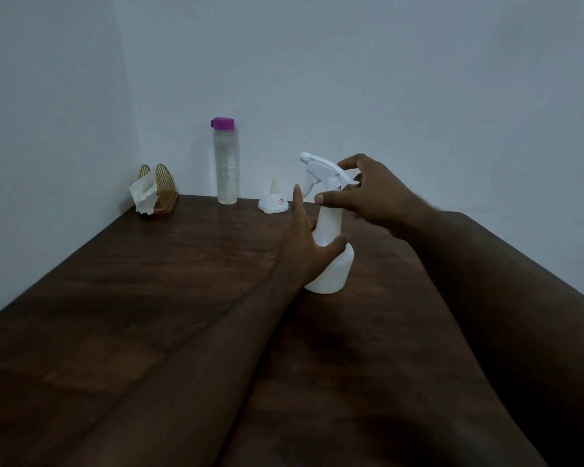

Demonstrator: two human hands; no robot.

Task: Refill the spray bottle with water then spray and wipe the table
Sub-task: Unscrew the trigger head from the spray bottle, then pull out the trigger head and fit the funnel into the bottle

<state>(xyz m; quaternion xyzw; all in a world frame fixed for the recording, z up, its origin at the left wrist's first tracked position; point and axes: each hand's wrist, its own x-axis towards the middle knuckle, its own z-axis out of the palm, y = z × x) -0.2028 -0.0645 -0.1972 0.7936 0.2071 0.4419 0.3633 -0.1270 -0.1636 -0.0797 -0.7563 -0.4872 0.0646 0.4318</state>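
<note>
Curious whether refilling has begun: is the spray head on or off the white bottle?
On. The trigger head sits atop the upright spray bottle; the right hand grips the head, the left hand holds the body.

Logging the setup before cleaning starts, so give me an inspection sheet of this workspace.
Surface: dark brown wooden table, dim light, no wet patches seen.
Job's things: white plastic spray bottle upright, head on; clear water bottle with purple cap closed, by the pale wall; white plastic funnel mouth-down beside it; white tissue in gold wire holder, far-left corner.
Clutter: nothing seen.
Grips: left hand wraps the spray bottle's body; right hand pinches its head.
Cables: nothing seen.
Surroundings: pale wall behind and at left.
</note>
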